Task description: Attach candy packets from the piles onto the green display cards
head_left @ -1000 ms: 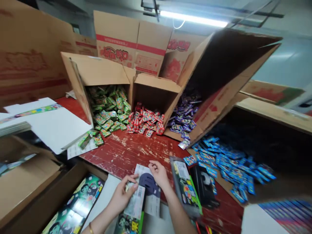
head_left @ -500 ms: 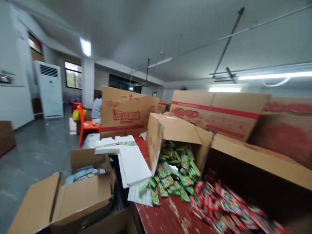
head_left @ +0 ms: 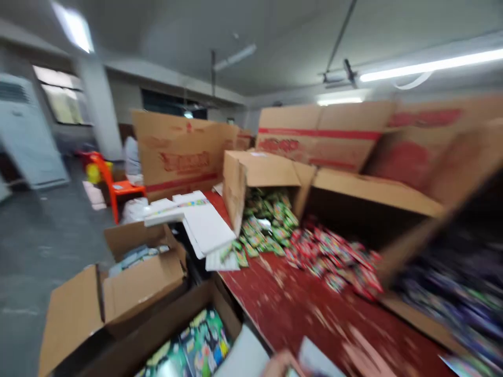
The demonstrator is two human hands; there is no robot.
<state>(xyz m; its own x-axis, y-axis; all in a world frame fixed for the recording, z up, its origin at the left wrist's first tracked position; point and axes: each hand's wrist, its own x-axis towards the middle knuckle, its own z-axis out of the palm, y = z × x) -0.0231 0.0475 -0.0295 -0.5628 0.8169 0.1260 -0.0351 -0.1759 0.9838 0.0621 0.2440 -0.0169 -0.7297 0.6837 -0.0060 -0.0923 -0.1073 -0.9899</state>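
The picture is motion-blurred. Only a blurred bit of my left hand (head_left: 280, 367) shows at the bottom edge, next to a pale card (head_left: 316, 362). A blurred pinkish shape to the right may be my right hand (head_left: 363, 358). I cannot tell what either hand holds. Ahead on the red table (head_left: 291, 306), a tipped cardboard box (head_left: 259, 170) spills green packets (head_left: 267, 225). Red packets (head_left: 334, 256) lie beside them and purple packets (head_left: 456, 293) further right.
Open cardboard boxes (head_left: 133, 283) stand left of the table, one holding green printed cards (head_left: 196, 348). White sheets (head_left: 200, 225) are stacked at the table's left end. Large cartons (head_left: 326, 136) wall the back. An orange chair (head_left: 113, 186) and a seated person (head_left: 131, 154) are far left.
The view swung up and left off my hands, then came partly back down and right. My hands, seen holding a card a second ago, left the view and now just show at the bottom.
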